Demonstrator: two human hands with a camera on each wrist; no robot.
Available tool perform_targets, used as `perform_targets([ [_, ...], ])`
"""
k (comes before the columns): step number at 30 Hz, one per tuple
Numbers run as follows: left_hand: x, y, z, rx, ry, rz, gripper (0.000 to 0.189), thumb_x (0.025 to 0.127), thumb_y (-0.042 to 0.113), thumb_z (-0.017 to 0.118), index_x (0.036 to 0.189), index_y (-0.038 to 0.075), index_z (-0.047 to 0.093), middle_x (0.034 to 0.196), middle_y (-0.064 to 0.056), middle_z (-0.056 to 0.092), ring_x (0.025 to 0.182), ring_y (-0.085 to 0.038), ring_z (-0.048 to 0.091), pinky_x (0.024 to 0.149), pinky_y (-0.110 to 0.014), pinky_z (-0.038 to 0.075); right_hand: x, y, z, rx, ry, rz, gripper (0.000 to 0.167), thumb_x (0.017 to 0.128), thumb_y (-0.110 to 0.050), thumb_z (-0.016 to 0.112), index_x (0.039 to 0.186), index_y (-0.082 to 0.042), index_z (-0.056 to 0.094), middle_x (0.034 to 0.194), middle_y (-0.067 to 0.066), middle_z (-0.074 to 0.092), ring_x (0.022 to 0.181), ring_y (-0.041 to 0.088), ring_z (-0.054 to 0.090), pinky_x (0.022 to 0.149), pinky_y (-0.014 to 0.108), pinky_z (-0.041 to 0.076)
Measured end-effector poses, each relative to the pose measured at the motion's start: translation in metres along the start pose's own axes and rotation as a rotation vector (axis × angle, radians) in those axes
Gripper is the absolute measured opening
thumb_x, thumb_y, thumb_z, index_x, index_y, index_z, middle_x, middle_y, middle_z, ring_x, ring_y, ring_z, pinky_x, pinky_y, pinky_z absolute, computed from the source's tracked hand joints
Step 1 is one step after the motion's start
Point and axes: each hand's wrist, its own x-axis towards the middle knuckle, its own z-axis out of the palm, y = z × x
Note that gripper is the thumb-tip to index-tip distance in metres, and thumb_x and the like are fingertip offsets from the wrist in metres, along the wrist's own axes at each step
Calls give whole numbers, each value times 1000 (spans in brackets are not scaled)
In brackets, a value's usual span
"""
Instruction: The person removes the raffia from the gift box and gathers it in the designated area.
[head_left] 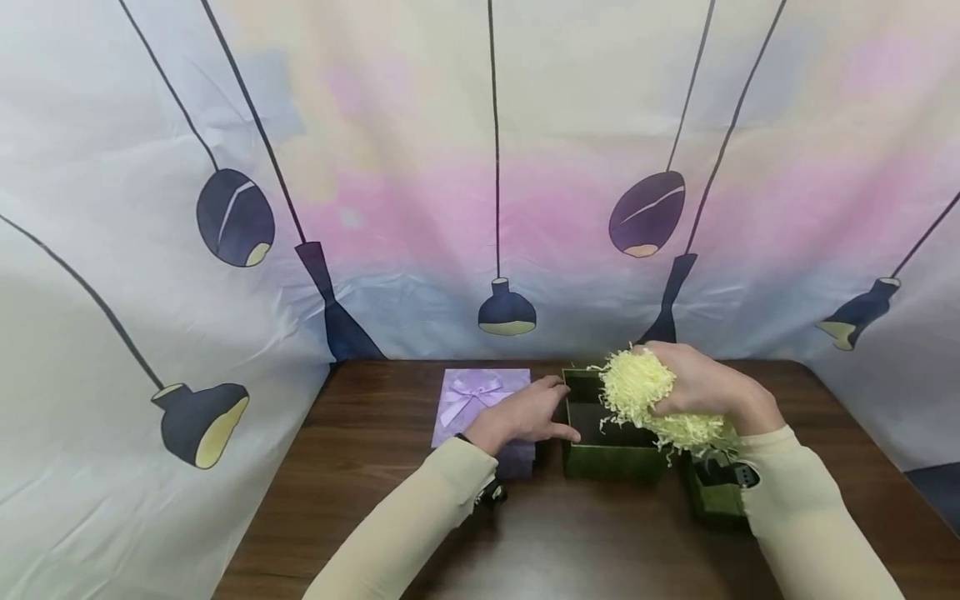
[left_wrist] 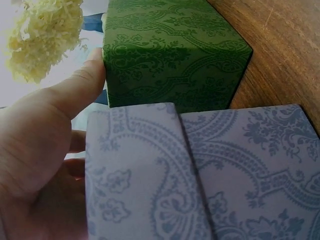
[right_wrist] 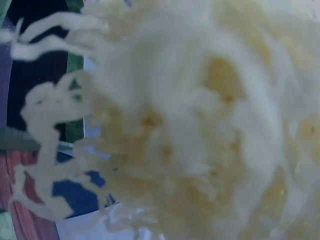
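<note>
My right hand (head_left: 701, 383) grips a clump of pale yellow shredded paper (head_left: 636, 385) above the right side of an open green box (head_left: 615, 463). More strands hang below the palm. The shredded paper (right_wrist: 165, 120) fills most of the right wrist view, hiding the fingers there. My left hand (head_left: 525, 412) rests at the box's left rim, its fingers spread and its thumb by the near corner. In the left wrist view the thumb reaches the edge of the green patterned box (left_wrist: 175, 65). The box's dark inside shows in the head view.
A lilac box (head_left: 480, 392) with a ribbon bow stands left of the green box, partly under my left wrist. A second green box-like piece (head_left: 716, 504) sits at the near right, beneath my right forearm. All stand on a dark wooden table (head_left: 360, 467), with a printed curtain behind.
</note>
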Motion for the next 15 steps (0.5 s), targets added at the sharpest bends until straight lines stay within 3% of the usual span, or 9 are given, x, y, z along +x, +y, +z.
perform_targets([
  [4,2,0,0,30,9,14,85,86,60,62,146,3,42,151,-14,41,140,-23,39,115,-31,34,-7,-1,-1,-4,14,2,80,66,-8,83,137,3,47,140,24,49,128,43,47,100,59,42],
  [9,0,0,-4,21,10,13,84,87,57,63,146,2,41,149,-15,43,138,-24,41,113,-32,36,-12,-9,-1,-13,26,-60,79,62,-6,84,134,1,50,136,21,53,124,41,51,99,58,44],
  [15,-3,0,1,17,9,22,82,88,56,63,146,2,41,148,-15,44,138,-23,42,113,-30,36,-21,-18,5,-42,31,-171,76,59,-10,87,128,-11,55,126,2,60,114,22,58,92,46,51],
])
